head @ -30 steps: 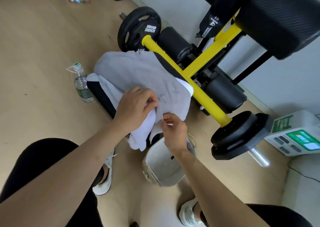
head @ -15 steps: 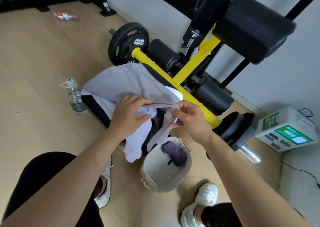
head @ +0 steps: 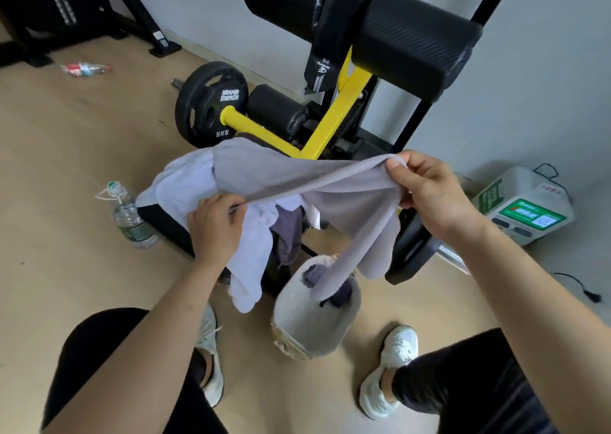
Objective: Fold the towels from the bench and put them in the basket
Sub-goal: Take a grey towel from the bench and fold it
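A grey towel [head: 297, 179] is stretched between my hands above the bench [head: 165, 222]. My right hand [head: 426, 185] pinches one corner, raised to the right; a loose end hangs down into the basket. My left hand [head: 215, 225] grips the other edge near the bench's front. A white towel [head: 251, 261] lies on the bench under the grey one and droops over its end. A dark purple towel [head: 291, 235] hangs beside it. The grey basket [head: 317, 331] stands on the floor between my feet, with a dark folded towel [head: 340, 293] inside.
A water bottle [head: 130, 218] stands on the floor left of the bench. Behind are a black weight plate [head: 208, 103], a yellow machine frame [head: 330, 126] and black pads [head: 413, 40]. A white and green device [head: 525, 205] sits at the right by the wall.
My right hand has lifted the grey towel's corner up and to the right, pulling it taut off the bench. My left hand keeps its grip on the other edge.
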Motion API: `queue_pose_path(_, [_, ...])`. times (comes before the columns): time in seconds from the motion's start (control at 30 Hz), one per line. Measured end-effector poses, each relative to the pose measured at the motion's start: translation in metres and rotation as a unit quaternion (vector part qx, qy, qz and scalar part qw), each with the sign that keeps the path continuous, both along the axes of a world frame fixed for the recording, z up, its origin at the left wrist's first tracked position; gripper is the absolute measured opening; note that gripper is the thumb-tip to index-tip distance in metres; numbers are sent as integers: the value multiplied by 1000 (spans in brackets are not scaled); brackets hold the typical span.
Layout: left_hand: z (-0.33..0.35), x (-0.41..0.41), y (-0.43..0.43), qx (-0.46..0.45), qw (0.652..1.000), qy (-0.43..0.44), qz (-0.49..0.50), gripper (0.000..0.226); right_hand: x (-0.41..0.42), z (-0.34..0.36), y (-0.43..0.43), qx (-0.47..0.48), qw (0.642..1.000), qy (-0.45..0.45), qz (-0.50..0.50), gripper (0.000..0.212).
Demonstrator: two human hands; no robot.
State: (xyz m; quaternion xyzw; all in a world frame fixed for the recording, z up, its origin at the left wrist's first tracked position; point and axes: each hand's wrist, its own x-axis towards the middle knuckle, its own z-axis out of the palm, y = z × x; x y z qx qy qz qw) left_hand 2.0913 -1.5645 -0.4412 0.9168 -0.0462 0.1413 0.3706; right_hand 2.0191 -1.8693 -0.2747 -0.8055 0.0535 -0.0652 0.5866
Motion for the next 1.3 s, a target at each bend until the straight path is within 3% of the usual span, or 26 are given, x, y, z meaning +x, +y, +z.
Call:
queue_pose_path(0.1, [17,-9,-8,-72,996,20,-58,8,-12,-4,-3,-12,1000,0,-22,29])
queue_pose_path(0.2, [47,-36,-21,-191,972,64,-122,16,-27,-5,-7,-36,999,1,-12,26])
queue_pose_path(0.3, [77,-59,-36,-245,954,59,-161,19,-45,-2,-7,-90,996,-17,13,17])
queue_pose_path(0.5, [136,-105,-67,-299,919,70,-248,22,-81,4,-6,-92,993,-27,73,12])
queue_pose_path(0.7, [128,-150,-89,-247,898,191,-311,29,-120,-10,8,-72,986,0,152,15])
queue_pose_path(0.8, [109,-162,-85,-197,912,186,-307,11,-137,-31,12,-87,981,30,170,11])
queue_pose_path(0.93, [88,-178,-73,-173,907,232,-305,12,-156,-70,15,-130,981,56,132,9])
queue_pose_path(1.17, [56,-193,-53,-258,879,325,-235,20,-171,-127,7,-252,963,92,38,18])
queue_pose_path(1.3, [49,-183,-39,-323,866,336,-182,20,-167,-133,1,-262,960,102,19,22])
